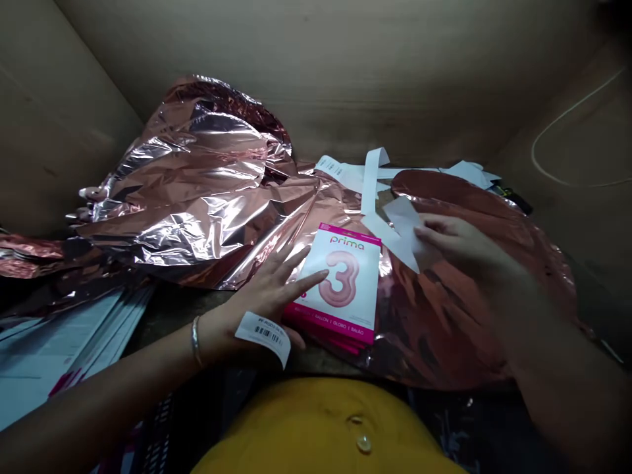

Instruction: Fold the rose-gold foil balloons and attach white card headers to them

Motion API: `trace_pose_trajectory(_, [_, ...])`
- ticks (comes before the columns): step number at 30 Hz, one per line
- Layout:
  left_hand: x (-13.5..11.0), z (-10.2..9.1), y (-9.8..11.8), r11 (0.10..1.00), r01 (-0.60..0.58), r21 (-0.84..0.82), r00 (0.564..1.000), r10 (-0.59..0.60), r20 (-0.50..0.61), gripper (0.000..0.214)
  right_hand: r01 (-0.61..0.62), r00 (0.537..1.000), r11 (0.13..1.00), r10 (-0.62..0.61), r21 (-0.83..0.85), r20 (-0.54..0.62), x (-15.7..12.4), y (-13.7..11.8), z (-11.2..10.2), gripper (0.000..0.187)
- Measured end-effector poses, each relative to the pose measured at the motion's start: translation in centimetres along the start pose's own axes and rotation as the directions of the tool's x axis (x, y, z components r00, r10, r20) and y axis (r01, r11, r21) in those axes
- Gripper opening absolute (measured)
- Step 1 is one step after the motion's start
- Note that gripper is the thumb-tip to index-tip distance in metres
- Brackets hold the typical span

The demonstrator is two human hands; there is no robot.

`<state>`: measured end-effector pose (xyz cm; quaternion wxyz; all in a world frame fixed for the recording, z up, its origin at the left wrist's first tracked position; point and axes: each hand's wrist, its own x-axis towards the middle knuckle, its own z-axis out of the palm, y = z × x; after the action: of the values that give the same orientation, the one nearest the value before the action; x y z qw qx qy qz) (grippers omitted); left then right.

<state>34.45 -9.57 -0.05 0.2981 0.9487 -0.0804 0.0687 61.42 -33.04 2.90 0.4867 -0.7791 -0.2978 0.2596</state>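
Note:
My left hand (pixel 274 289) lies with fingers spread at the left edge of a small stack of balloon packets (pixel 343 276); the top one reads "prima" and shows a pink number 3. A white barcode label (pixel 264 332) clings near the base of my left thumb, its end curling free. My right hand (pixel 449 243), slightly blurred, pinches the edge of a white paper strip (pixel 402 230) just right of the packets. Beneath the packets and strip spread shiny rose-gold foil balloons (pixel 237 217), flat and creased.
More white label strips (pixel 345 172) lie along the back by a board wall (pixel 345 79). Printed paper sheets (pixel 83 336) are stacked at the left. A dark item (pixel 516 199) sits behind the right-hand foil. A thin pale cord (pixel 538 164) hangs at the right.

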Motion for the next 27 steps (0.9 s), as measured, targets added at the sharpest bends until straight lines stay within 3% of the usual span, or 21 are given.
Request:
trace_pose_trajectory(3, [-1.4, 1.9, -0.9, 1.0, -0.003, 0.005, 1.0, 0.003, -0.013, 0.093, -0.046, 0.962, 0.998, 0.035, 0.032, 0.272, 3.3, 0.2, 1.4, 0.041])
trace_pose_trajectory(5, [-1.6, 3.5, -1.0, 1.0, 0.008, -0.018, 0.999, -0.009, -0.049, 0.086, -0.054, 0.939, 0.997, 0.07, -0.056, 0.336, 4.4, 0.6, 3.0, 0.037])
trace_pose_trajectory(9, [-1.7, 5.3, -0.6, 0.989, 0.051, -0.139, 0.993, -0.065, -0.095, 0.07, -0.012, 0.93, 0.98, 0.083, -0.198, 0.358, 3.4, 1.0, 4.7, 0.029])
trace_pose_trajectory(12, [-1.8, 5.2, -0.2, 0.973, 0.086, -0.215, 0.986, -0.114, -0.122, 0.071, 0.052, 0.956, 0.937, 0.053, -0.345, 0.29, 1.6, 0.8, 5.0, 0.025])
trace_pose_trajectory(15, [-1.7, 4.6, 0.0, 0.968, 0.11, -0.224, 0.992, -0.122, -0.043, 0.075, 0.072, 0.979, 0.888, 0.023, -0.455, 0.201, 0.8, 0.7, 5.4, 0.024])
trace_pose_trajectory(18, [-1.5, 4.6, 0.3, 0.958, 0.147, -0.246, 0.988, -0.154, -0.01, 0.071, 0.091, 0.978, 0.883, 0.009, -0.461, 0.209, 1.3, 0.8, 6.0, 0.024])
trace_pose_trajectory(23, [-1.4, 5.7, 1.1, 0.947, 0.212, -0.239, 0.97, -0.233, -0.063, 0.062, 0.136, 0.974, 0.883, -0.036, -0.448, 0.224, 2.6, 1.1, 6.8, 0.022])
trace_pose_trajectory(27, [-1.1, 4.4, 1.9, 0.948, 0.231, -0.22, 0.968, -0.247, -0.05, 0.089, 0.21, 0.973, 0.897, -0.153, -0.389, 0.173, 1.4, -0.1, 4.7, 0.026])
